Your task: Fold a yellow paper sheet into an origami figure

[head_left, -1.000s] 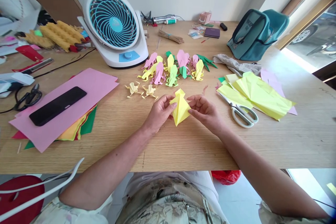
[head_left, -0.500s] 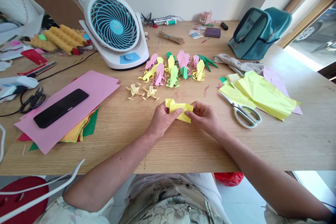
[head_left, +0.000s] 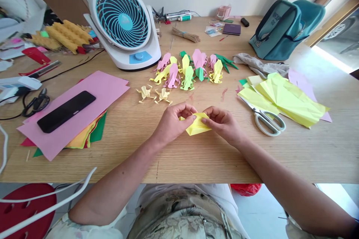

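A partly folded piece of yellow paper (head_left: 196, 129) is held between both hands, just above the table near its front middle. My left hand (head_left: 176, 121) pinches its left side, thumb on top and fingers behind. From the right, my right hand (head_left: 223, 124) grips the other side with thumb and forefinger. Behind the hands stand several folded paper frogs in pink, yellow and green (head_left: 188, 78). Two small cream paper figures (head_left: 162, 95) with thin legs sit closer, left of them. The fingertips behind the paper are partly hidden.
White-handled scissors (head_left: 270, 122) lie to the right, beside crumpled yellow sheets (head_left: 286, 95). At left, a black phone (head_left: 66, 112) rests on pink paper (head_left: 108, 86). A white fan (head_left: 123, 22) stands behind; a teal bag (head_left: 280, 31) sits at back right.
The yellow paper has been turned in the hands and now shows a pointed lower edge and a different fold. Both hands still hold it. The whole view has shifted slightly.
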Motion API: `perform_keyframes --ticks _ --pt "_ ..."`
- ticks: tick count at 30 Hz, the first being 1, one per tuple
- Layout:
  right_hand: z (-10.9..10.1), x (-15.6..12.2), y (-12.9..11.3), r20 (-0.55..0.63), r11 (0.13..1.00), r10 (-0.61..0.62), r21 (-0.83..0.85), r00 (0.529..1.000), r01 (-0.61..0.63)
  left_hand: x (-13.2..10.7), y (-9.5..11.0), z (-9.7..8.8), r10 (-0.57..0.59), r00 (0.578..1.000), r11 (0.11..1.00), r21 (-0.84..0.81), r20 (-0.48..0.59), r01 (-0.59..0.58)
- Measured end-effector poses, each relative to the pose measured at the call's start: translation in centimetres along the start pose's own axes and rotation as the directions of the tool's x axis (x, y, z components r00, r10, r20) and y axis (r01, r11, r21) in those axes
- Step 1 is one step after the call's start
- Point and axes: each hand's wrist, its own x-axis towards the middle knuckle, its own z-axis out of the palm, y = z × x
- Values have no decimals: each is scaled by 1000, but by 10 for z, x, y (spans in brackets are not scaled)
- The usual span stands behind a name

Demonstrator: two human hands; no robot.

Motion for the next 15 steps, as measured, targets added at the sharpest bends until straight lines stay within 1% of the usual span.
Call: perform_keyframes --ticks 5,9,12,15 --pt "-2 0 -1 -17 998 -11 65 1000 12 -1 -1 0 -40 999 989 -141 11 41" --pt "-5 -1 0 0 991 -56 122 998 56 -1 3 -1 -69 996 962 -260 60 82" --pt "-6 -2 0 12 988 -91 126 996 89 -2 6 -2 -57 994 954 -289 96 82" --pt "-7 -4 -1 34 986 -137 100 990 133 -3 8 -3 -45 994 953 -294 96 72"
